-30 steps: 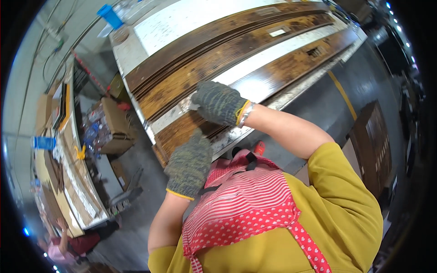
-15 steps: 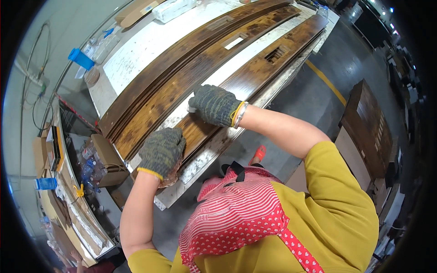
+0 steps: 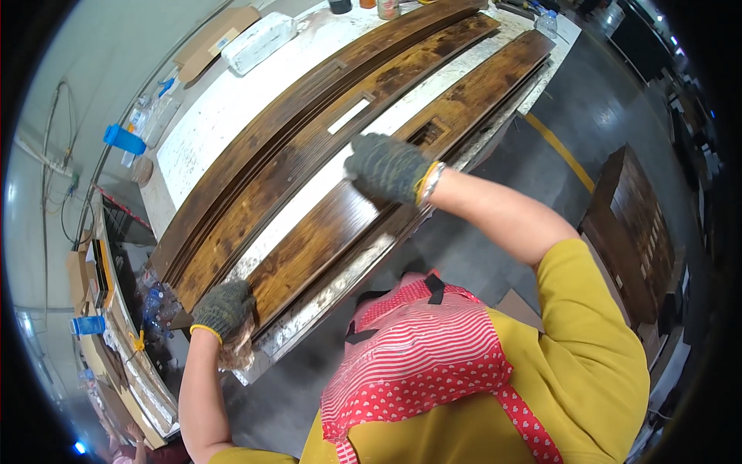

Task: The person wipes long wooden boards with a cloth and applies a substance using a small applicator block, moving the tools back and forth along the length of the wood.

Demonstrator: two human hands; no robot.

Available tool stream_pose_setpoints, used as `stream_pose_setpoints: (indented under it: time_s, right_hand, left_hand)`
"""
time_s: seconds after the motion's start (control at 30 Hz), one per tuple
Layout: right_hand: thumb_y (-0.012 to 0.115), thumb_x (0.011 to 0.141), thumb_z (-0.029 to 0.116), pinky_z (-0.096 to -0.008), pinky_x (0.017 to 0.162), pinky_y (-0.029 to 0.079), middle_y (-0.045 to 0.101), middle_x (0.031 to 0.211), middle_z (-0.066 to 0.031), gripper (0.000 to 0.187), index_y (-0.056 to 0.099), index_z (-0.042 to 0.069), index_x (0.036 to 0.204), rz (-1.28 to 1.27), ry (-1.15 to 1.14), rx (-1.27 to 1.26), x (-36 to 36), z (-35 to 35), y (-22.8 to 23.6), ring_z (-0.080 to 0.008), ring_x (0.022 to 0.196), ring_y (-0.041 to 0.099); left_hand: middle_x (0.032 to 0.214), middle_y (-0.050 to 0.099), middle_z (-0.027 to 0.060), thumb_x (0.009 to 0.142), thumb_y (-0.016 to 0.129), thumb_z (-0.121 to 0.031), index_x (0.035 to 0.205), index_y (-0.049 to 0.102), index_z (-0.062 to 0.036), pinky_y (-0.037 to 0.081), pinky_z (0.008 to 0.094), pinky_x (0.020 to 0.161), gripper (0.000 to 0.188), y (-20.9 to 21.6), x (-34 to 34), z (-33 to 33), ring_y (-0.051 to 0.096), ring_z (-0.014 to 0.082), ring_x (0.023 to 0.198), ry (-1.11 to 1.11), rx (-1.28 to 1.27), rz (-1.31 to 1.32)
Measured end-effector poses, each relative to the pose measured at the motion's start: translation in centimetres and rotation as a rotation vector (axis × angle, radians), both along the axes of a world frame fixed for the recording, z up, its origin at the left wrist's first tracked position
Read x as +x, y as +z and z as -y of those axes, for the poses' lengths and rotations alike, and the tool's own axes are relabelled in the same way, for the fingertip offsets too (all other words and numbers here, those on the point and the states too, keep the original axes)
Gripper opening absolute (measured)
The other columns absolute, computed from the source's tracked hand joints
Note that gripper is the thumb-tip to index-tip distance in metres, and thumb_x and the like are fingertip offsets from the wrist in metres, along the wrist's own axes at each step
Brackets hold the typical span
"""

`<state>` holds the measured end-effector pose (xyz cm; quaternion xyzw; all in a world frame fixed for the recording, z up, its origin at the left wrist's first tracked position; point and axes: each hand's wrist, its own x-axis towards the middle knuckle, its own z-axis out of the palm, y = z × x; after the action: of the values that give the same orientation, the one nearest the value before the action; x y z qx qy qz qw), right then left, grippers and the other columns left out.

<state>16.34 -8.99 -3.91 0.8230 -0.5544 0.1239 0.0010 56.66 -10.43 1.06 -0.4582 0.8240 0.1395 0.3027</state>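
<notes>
My left hand (image 3: 222, 308), in a dark grey-green knit glove, is closed around a stained brownish rag (image 3: 238, 349) at the near left end of the closest wooden board (image 3: 305, 251). The rag hangs below the fingers at the table edge. My right hand (image 3: 389, 168), gloved alike, is curled over the middle of that board, just short of its rectangular cutout. Whatever its fingers hold is hidden. The board is long, brown and mottled, with a glossy patch by the right hand. Beyond it lies a second board (image 3: 290, 174) with a slot, and more stacked boards (image 3: 232, 166).
The boards rest on a white, stained table (image 3: 209, 147). At its far side are a blue cup (image 3: 124, 139), plastic bottles (image 3: 161, 120), a white wrapped block (image 3: 259, 45) and cans (image 3: 388, 9). Dark wooden panels (image 3: 630, 224) stand on the right. Another person's hand (image 3: 135, 431) shows lower left.
My left hand has moved left and nearer with the rag, to the board's end. My right hand has slid right along the board, toward its cutout. The view has shifted a little.
</notes>
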Motion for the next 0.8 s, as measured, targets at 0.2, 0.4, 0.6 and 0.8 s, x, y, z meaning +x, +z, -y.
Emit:
stream_pose_setpoints:
  time_s: [0.2, 0.4, 0.6, 0.8]
  right_hand:
    - [0.064, 0.087, 0.019, -0.0459, 0.078, 0.053, 0.062, 0.087, -0.0196, 0.015, 0.07, 0.005, 0.086, -0.15, -0.291, 0.079, -14.9, 0.9, 3.6, -0.0352, 0.084, 0.064]
    - [0.064, 0.085, 0.017, -0.0445, 0.085, 0.053, 0.064, 0.094, -0.0192, 0.012, 0.072, 0.009, 0.088, 0.217, 0.058, -0.024, -12.5, 0.0, 2.0, -0.0347, 0.088, 0.065]
    - [0.06, 0.088, 0.021, -0.0442, 0.085, 0.053, 0.067, 0.095, -0.0183, 0.02, 0.074, 0.006, 0.088, -0.006, -0.304, 0.123, -21.7, 0.8, 3.1, -0.0346, 0.092, 0.065]
    - [0.066, 0.085, 0.024, -0.0461, 0.08, 0.052, 0.062, 0.087, -0.0162, 0.018, 0.071, 0.007, 0.088, 0.089, -0.171, 0.105, -21.9, 2.1, 3.4, -0.035, 0.085, 0.062]
  left_hand:
    - [0.107, 0.07, 0.0201, 0.094, 0.056, -0.037, 0.11, 0.067, -0.0092, 0.051, 0.0498, 0.09, 0.034, 1.0, -2.6, 1.3, 0.065, 0.0392, 0.103, -0.134, 0.103, 0.103]
    - [0.1, 0.07, 0.0195, 0.093, 0.057, -0.03, 0.109, 0.069, -0.0089, 0.052, 0.0485, 0.084, 0.029, 1.7, -14.9, 2.1, 0.067, 0.0406, 0.093, -0.32, -0.031, -0.376]
    - [0.096, 0.069, 0.0209, 0.094, 0.056, -0.033, 0.101, 0.067, -0.0072, 0.052, 0.0511, 0.082, 0.029, 0.2, -21.3, 4.1, 0.066, 0.0418, 0.091, -0.395, 0.13, -0.268]
    - [0.1, 0.07, 0.0209, 0.093, 0.055, -0.035, 0.101, 0.068, -0.0088, 0.051, 0.0506, 0.085, 0.031, 1.0, -22.5, 4.6, 0.066, 0.0414, 0.096, -0.353, 0.203, -0.154]
